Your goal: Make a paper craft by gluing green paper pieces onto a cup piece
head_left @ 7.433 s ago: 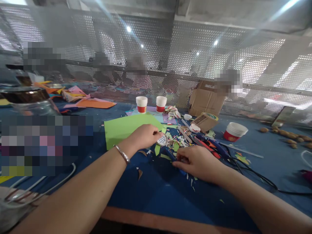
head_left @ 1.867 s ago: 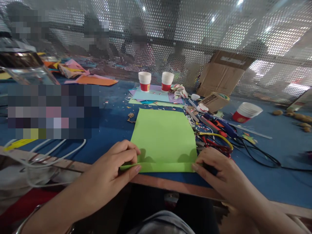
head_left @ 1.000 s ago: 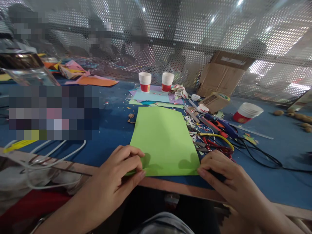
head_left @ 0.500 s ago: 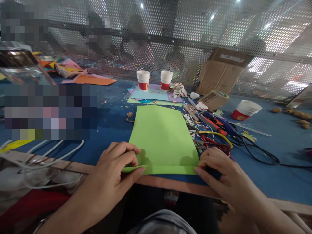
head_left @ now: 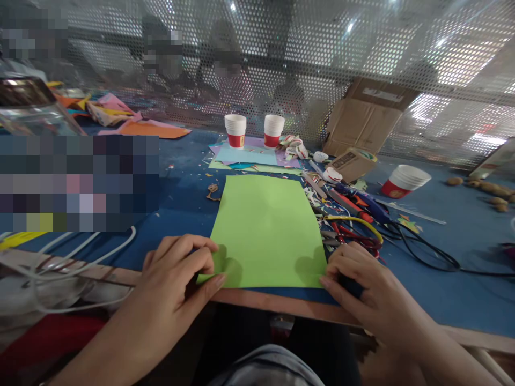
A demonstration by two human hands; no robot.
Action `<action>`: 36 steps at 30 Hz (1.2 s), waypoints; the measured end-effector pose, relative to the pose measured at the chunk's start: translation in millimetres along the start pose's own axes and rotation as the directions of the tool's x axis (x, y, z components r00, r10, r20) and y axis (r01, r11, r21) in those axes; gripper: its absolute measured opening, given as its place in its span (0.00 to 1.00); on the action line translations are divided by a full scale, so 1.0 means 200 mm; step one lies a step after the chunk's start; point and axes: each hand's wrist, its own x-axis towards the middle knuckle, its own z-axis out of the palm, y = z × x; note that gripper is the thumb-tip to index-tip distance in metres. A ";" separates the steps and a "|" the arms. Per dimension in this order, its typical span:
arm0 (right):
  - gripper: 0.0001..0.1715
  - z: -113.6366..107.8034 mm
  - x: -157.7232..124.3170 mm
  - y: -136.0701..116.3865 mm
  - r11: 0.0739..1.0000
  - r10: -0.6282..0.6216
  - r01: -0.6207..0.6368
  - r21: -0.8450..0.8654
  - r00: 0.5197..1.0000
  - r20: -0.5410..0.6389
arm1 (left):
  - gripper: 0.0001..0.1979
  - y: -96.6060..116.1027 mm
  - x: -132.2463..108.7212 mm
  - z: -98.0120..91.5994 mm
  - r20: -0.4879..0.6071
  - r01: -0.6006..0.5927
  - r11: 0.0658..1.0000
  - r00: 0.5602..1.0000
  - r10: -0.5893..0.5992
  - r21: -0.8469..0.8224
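A sheet of light green paper [head_left: 267, 225] lies on the blue table in front of me, its near edge close to the table's front edge. My left hand [head_left: 181, 273] pinches the near left corner between thumb and curled fingers. At the near right corner, my right hand [head_left: 358, 279] grips the paper the same way, thumb on the edge. Shadows of both hands fall on the sheet. The fingertips under the paper are partly hidden.
Scissors [head_left: 358, 236], a blue glue gun [head_left: 370, 206] and paper scraps lie right of the sheet. Stacked paper cups [head_left: 405, 181] stand farther right, with two more stacks behind. A cardboard box [head_left: 366, 118] leans on the perforated metal screen. White cables [head_left: 92, 252] cross the left edge.
The folded strip along the paper's near edge has flattened out. My left hand has shifted left with its corner; my right hand has barely moved.
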 end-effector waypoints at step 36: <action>0.25 0.15 -0.09 -0.14 0.828 -0.356 0.296 -0.476 0.934 -0.039 | 0.19 0.31 -0.04 0.14 0.107 -0.447 0.868 0.895 0.434 0.219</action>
